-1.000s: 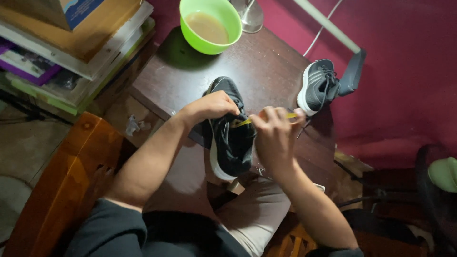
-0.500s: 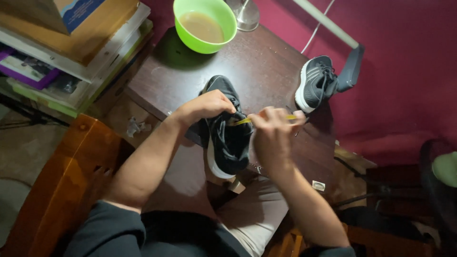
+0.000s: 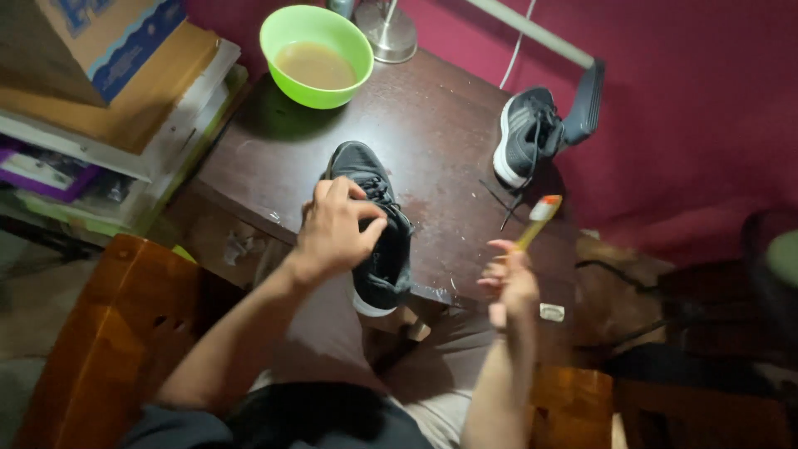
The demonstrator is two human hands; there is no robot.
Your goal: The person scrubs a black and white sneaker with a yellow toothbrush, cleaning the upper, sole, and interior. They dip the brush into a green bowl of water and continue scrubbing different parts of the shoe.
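A black sneaker (image 3: 376, 249) with a white sole lies on the dark wooden table (image 3: 432, 141), its heel over the near edge. My left hand (image 3: 337, 229) grips its upper around the laces. My right hand (image 3: 509, 281) is off to the right of the shoe, holding a yellow toothbrush (image 3: 539, 221) with its bristled head pointing up and away. A second dark sneaker (image 3: 525, 137) with white stripes lies at the table's far right edge, its lace trailing on the tabletop.
A green bowl (image 3: 316, 54) of murky liquid stands at the table's back left, by a metal lamp base (image 3: 391, 33). Stacked boxes and books (image 3: 108, 91) fill the left. A brown wooden chair (image 3: 108, 341) is at lower left, a red wall behind.
My right hand has pulled the toothbrush off the shoe and moved right, away from it. My left hand stays on the sneaker.
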